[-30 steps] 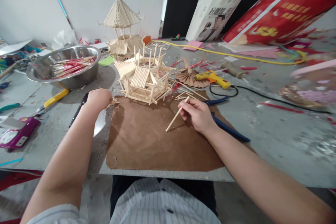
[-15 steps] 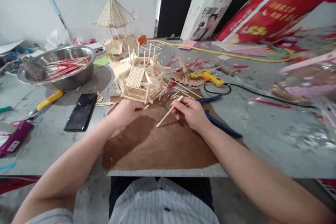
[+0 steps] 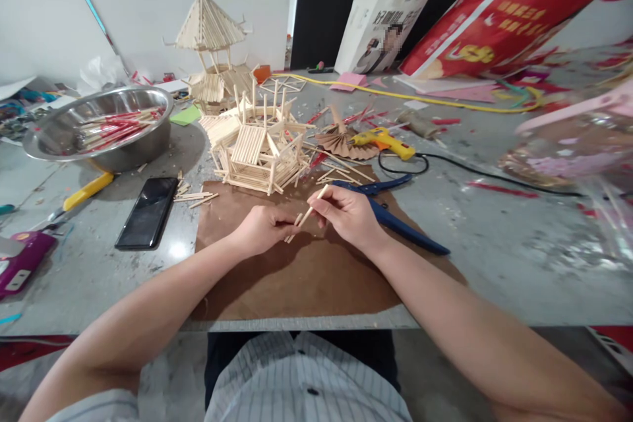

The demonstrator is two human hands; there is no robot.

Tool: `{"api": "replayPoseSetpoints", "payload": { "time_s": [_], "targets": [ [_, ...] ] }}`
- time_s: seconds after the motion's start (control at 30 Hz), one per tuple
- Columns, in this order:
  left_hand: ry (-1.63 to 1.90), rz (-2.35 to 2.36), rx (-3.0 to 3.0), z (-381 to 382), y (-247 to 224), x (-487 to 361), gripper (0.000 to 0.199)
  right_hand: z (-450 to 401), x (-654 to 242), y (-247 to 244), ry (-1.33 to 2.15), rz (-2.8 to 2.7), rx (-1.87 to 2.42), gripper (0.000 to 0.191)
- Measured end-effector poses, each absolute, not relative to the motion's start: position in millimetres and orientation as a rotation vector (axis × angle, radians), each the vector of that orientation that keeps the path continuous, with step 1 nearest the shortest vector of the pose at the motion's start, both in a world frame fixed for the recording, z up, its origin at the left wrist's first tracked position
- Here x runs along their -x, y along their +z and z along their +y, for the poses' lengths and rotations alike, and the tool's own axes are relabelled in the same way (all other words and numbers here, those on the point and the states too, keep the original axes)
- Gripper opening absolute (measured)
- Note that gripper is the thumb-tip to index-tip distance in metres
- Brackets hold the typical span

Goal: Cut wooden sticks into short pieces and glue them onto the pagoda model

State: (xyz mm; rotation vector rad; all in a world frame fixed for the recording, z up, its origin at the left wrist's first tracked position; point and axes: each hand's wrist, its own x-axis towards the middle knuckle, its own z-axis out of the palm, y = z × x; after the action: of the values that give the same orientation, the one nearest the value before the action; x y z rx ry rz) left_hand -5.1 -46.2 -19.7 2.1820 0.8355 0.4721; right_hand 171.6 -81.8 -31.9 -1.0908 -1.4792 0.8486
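Observation:
Between the fingers of my right hand (image 3: 350, 216) is a long thin wooden stick (image 3: 307, 214), slanting down to the left. My left hand (image 3: 262, 229) is closed in a pinch on a short stick piece (image 3: 297, 219), close beside the long stick's lower part; whether the two touch, I cannot tell. Both hands are above a brown sheet (image 3: 306, 290). Just behind them stands a model building of pale sticks (image 3: 262, 151), with upright posts and slatted roof panels. Dark blue-handled pliers or cutters (image 3: 405, 227) lie beside my right hand, partly hidden by it.
At left are a metal bowl (image 3: 148, 145) with red and pale sticks, a phone (image 3: 147, 214) and a yellow-handled tool (image 3: 88, 191). A yellow glue gun (image 3: 390, 143) trails a black cord at right. Behind stand a roofed stick tower (image 3: 210, 26) and bags (image 3: 378, 20).
My left hand has moved right and toward me from the model's base, bringing the short stick piece to the long stick. My right hand keeps its hold. The view has shifted slightly.

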Motion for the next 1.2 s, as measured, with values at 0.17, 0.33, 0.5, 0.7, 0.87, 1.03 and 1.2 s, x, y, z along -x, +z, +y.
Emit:
{"api": "replayPoseSetpoints", "payload": {
  "time_s": [0.17, 0.33, 0.5, 0.7, 0.87, 1.03, 1.2],
  "targets": [
    [0.479, 0.795, -2.163, -47.4, -23.5, 3.5, 0.017, -86.5, -168.3, -27.1, 0.693, -1.586, 1.103, 0.015],
    [0.498, 0.819, -2.162, -49.1, -23.8, 2.6, 0.014, -88.7, -167.9, -25.9, 0.613, -1.673, 1.094, 0.012],
    [0.573, 0.8, -2.197, -51.2, -26.7, 1.7, 0.013, -91.0, -166.6, -24.1, 0.506, -1.751, 1.072, 0.011],
    [0.616, 0.736, -2.222, -50.8, -32.3, 2.1, 0.018, -94.2, -162.9, -20.9, 0.461, -1.841, 1.043, 0.013],
    [0.55, 0.751, -2.288, -49.4, -31.5, 1.5, 0.02, -94.0, -163.2, -23.5, 0.579, -1.764, 1.158, 0.016],
    [0.546, 0.783, -2.32, -50.7, -31.0, 0.7, 0.018, -93.5, -163.1, -26.5, 0.602, -1.743, 1.167, 0.016],
    [0.569, 0.833, -2.304, -51.9, -33.0, -0.4, 0.018, -90.9, -168.6, -26.4, 0.596, -1.76, 1.175, 0.02]
  ]
}}
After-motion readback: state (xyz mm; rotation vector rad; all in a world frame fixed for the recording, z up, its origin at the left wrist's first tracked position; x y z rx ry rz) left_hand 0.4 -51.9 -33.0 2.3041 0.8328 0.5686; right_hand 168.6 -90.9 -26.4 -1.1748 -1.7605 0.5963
